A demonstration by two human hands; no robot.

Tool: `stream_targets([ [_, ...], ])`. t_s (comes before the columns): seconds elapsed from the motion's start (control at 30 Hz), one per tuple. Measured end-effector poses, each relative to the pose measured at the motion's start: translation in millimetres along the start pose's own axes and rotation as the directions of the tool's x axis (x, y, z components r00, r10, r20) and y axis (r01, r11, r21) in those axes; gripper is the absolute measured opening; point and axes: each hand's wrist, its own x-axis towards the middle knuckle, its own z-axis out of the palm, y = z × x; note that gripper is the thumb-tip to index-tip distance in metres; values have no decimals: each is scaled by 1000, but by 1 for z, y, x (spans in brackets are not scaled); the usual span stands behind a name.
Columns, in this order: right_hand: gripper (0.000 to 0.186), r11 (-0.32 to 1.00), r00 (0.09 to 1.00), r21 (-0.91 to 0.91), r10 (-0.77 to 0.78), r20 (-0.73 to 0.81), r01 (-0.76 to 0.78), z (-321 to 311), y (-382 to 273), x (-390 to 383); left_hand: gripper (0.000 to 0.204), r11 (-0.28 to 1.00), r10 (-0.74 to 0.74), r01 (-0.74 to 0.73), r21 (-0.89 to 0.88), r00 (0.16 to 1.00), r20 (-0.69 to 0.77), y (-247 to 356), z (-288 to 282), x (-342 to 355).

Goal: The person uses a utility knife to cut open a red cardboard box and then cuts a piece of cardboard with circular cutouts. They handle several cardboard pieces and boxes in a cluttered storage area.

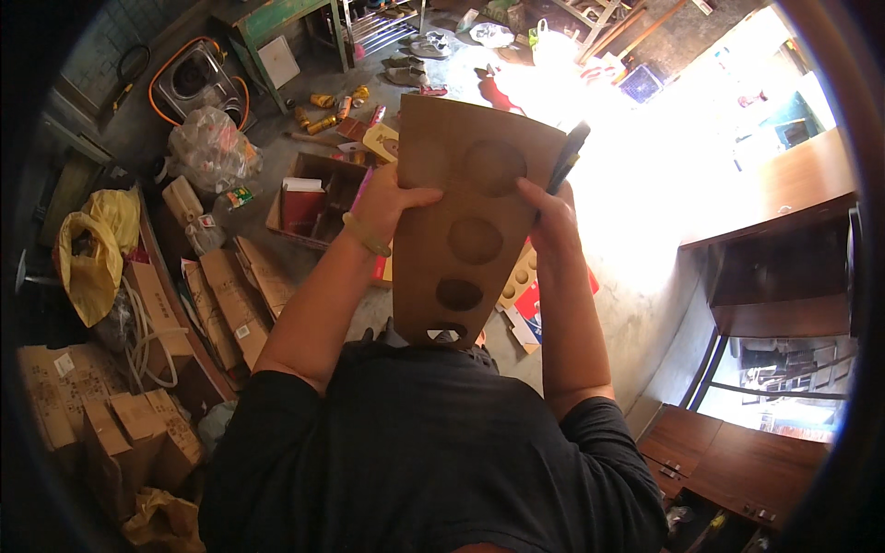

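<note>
My two hands hold up a brown cardboard insert [426, 230] with a row of several round cutouts or hollows. Light shows through the lowest one; what lies behind the others I cannot tell. My left hand [392, 198], with a pale bangle at its wrist, grips the left edge, thumb on the face and fingers hidden behind. On the right edge, my right hand [555, 217] pinches the insert, its thumb beside the top circle. A dark, slim tool [570, 155], perhaps a cutter or pen, sticks up from the right hand. Another cardboard piece with round holes [518, 279] lies below.
An open carton [307, 221] with a red box inside stands at the left. Flattened cartons [230, 304] and a yellow bag [92, 249] lie further left. A gas stove [194, 78] and a green table [267, 23] are behind. Wooden cabinets [728, 461] stand at the right.
</note>
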Motion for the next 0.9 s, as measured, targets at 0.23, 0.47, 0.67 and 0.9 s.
stream_targets([
  [0.23, 47, 939, 997, 345, -15, 78, -13, 9, 23, -14, 38, 991, -66, 86, -107, 982, 179, -6, -10, -7],
  [0.47, 40, 970, 963, 181, -116, -242, 163, 4, -4, 3, 39, 984, -152, 170, -55, 959, 239, -9, -14, -11],
  [0.67, 42, 963, 943, 153, -173, -284, 223, -17, -19, 17, 44, 953, -292, 258, 160, 922, 255, -36, -19, -36],
  [0.9, 31, 973, 960, -178, 92, -266, -143, -41, 43, 1, 39, 988, -153, 151, -23, 981, -121, -24, -20, -30],
])
